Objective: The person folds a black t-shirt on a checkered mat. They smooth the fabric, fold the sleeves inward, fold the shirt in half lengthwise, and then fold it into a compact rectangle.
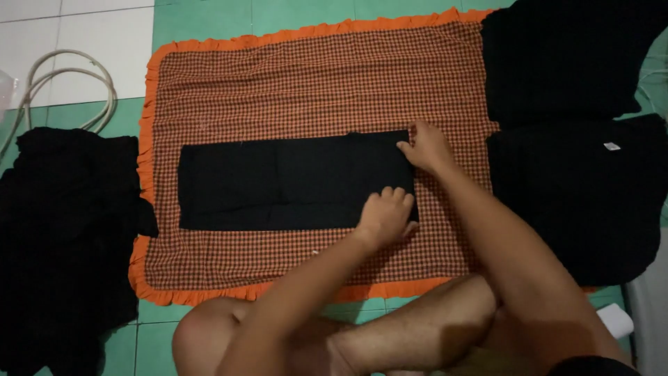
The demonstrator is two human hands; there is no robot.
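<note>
head cam, looks steeply down, close over mat point(313, 76).

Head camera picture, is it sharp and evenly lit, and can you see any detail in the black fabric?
Head view: dim, soft light, slightly blurred; the folded black cloth and black piles read as flat dark shapes, creases barely visible; the checked mat stays legible.

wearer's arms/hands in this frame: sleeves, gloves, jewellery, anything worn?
Both arms are bare from the bottom edge of the frame to the fingertips: no sleeves in view. The left hand and right hand wear no gloves, and no rings, watch or bracelets show at the wrists. No markings visible. Fingers look short, with nails too small to judge.
</note>
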